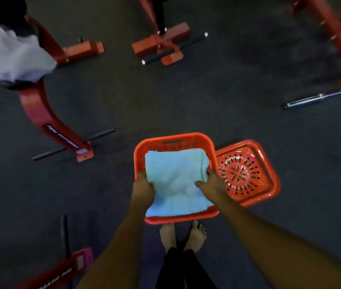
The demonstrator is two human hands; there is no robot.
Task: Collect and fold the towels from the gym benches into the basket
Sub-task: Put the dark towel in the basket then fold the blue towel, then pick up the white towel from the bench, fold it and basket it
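The left hand (143, 187) is gripping the left edge of a folded light-blue terry towel (175, 180), with the thumb lying on top and the fingers curling under the fold. The right hand (212, 182) is gripping the opposite edge in the same way, its thumb pressing on the cloth and its fingers wrapping the right side. Both bare forearms are reaching forward and down from the lower part of the view. The towel is sitting inside the opening of a square orange perforated plastic basket (173, 137), covering most of it, with its near edge reaching the near rim; whether it is resting on the bottom cannot be told. A second orange plastic basket (248, 176), showing its slotted bottom, is standing just beside the first on the right, touching it. Two bare feet (183, 236) are standing on the dark rubber floor (186, 97) just behind the near rim. Farther out at the upper left, a crumpled white towel (17, 57) is lying on the black padded worktop (13, 84) of a red steel bench frame (40, 113). A chrome barbell (321, 97) is lying on the floor well apart, at the right.
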